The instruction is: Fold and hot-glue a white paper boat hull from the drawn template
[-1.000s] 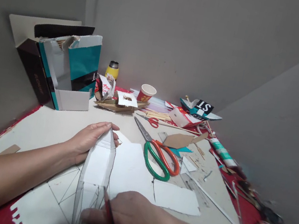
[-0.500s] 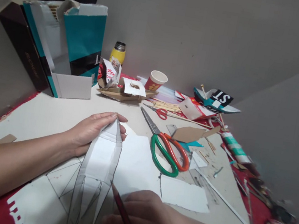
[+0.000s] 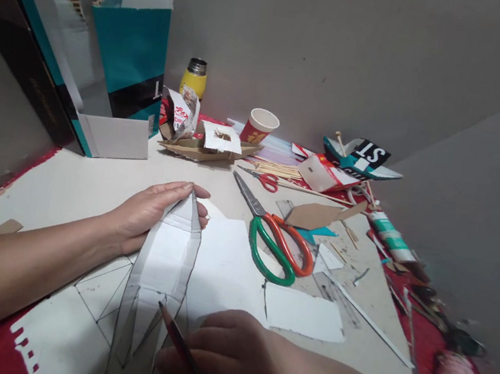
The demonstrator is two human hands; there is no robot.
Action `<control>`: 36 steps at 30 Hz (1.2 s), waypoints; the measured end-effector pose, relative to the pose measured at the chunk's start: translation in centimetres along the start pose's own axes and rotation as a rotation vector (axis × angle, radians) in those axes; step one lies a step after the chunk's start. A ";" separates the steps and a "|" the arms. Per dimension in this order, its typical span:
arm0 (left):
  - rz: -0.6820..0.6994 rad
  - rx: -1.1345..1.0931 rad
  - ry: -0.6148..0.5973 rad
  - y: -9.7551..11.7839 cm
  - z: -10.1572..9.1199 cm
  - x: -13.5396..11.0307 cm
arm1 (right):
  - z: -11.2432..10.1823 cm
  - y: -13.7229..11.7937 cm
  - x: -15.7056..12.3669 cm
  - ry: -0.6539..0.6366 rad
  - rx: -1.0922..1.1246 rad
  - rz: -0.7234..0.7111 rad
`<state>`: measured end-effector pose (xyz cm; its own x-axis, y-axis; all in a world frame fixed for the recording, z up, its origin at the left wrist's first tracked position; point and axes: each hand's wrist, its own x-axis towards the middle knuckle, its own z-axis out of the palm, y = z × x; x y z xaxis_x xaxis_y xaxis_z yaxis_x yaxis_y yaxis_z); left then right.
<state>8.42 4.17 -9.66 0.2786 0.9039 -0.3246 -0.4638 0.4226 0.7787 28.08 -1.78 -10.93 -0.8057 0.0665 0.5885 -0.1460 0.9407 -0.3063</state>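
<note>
My left hand (image 3: 150, 205) pinches the pointed far tip of a white paper cutout (image 3: 164, 259) between thumb and fingers. The cutout is long, creased, edged with dark pencil lines, and splits into pointed strips at its near end. In my right hand (image 3: 234, 355) is a dark red pencil (image 3: 183, 346), its tip over the cutout near the base of the strips. Whether the tip touches the paper I cannot tell. Beneath lies a white sheet (image 3: 75, 324) with drawn lines and a torn, notched edge. Another plain white sheet (image 3: 220, 259) lies to its right.
Large scissors (image 3: 273, 243) with green and orange handles lie right of the sheets, small red scissors (image 3: 268, 181) behind. A cardboard boat (image 3: 193, 150), paper cup (image 3: 260, 127), yellow bottle (image 3: 194, 80) and teal box (image 3: 130, 56) stand at the back. Scraps and a glue tube (image 3: 391, 236) lie right.
The pencil tip has moved left, from the cutout's right edge to the middle near the strips. My left hand keeps its hold; the whole view has shifted slightly.
</note>
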 end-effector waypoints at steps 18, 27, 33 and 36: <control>0.036 0.044 -0.003 0.2 -0.5 -0.1 | -5.0 0.2 2.6 0.245 0.501 0.796; -0.001 0.078 0.004 0.5 -0.4 0.0 | -11.7 1.8 1.0 0.427 0.420 1.016; -0.020 0.118 0.024 0.6 -0.6 0.3 | -12.7 -1.8 -5.3 -0.013 -0.199 0.891; -0.024 0.135 0.024 0.6 -0.5 0.3 | -12.1 -3.3 -8.3 -0.195 -0.387 0.842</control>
<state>7.80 4.77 -9.58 0.2675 0.8955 -0.3556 -0.3390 0.4329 0.8353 42.16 -1.37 -5.75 -0.6463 0.7499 0.1410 0.6993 0.6561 -0.2838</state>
